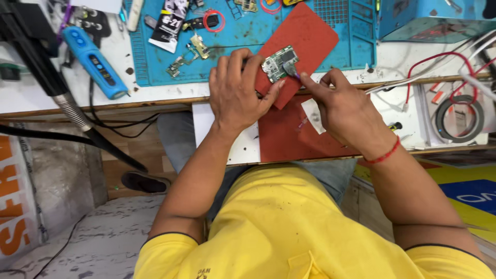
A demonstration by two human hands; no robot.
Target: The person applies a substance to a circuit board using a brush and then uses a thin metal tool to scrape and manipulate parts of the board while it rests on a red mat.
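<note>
A small green circuit board lies on a red rubber mat at the bench edge. My left hand presses on the mat and steadies the board's left side with thumb and fingers. My right hand holds a thin purple-handled tool, a small brush or pick, with its tip on the board's right corner. A red thread band circles my right wrist. A white scrap lies on a lower red mat just under my right hand.
A blue work mat carries loose board parts, a red ring and a black-and-white packet. A blue handheld device lies at left beside a black flexible hose. Red and white wires and a tape roll sit at right.
</note>
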